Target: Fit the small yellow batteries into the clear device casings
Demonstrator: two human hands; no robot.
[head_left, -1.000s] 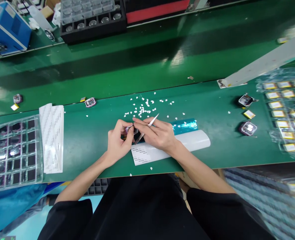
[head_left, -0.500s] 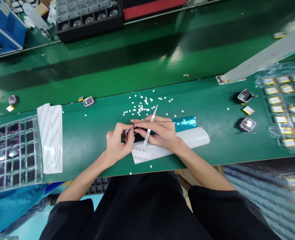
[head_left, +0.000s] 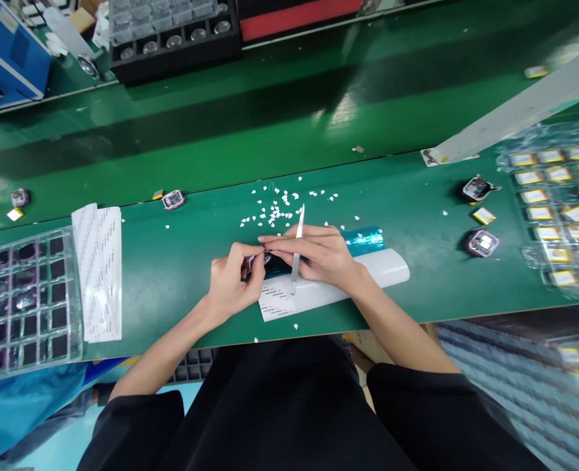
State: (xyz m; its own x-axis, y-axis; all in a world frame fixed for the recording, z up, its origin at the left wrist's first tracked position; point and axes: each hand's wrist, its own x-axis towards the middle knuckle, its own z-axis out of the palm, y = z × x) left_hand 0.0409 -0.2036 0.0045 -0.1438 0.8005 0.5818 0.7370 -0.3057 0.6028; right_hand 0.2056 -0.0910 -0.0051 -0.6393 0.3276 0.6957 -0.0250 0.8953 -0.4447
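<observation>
Left hand (head_left: 233, 282), right hand (head_left: 320, 256) pinch one casing (head_left: 255, 261).

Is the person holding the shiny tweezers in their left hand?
No, the silver tweezers are in the right hand, while the left hand pinches a small purple part.

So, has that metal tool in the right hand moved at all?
Yes. The metal tool swung upright; its lower end moved right, over the white roll.

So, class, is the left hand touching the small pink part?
Touching. The head view shows the left hand pinching the small pink part between fingertips; the right hand holds tweezers.
</observation>
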